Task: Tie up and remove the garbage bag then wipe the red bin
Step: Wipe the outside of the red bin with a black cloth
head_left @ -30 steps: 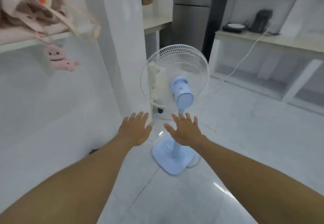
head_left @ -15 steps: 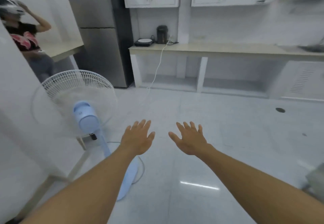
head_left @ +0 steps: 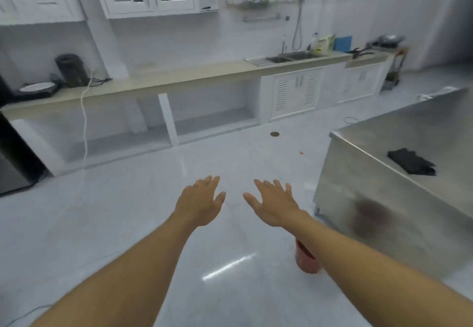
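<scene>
The red bin (head_left: 305,259) stands on the white floor beside the steel table, mostly hidden under my right forearm; only part of its side shows, and no garbage bag is visible. A dark cloth (head_left: 410,165) lies crumpled on the steel table top. My left hand (head_left: 199,202) and my right hand (head_left: 273,203) are stretched out in front of me over the floor, palms down, fingers spread, holding nothing. Both hands are well above and beyond the bin.
A steel table (head_left: 384,198) fills the right side. A long counter (head_left: 179,78) runs along the far wall with a sink (head_left: 289,57), a kettle (head_left: 70,70) and a hanging white cord (head_left: 84,121). A fridge edge (head_left: 10,162) stands at left. A floor drain (head_left: 275,134) lies ahead.
The view has swung right: the blue fan and the other person have left the frame, and the steel table, the sink and the red bin have come in. My hands stay outstretched and empty.
</scene>
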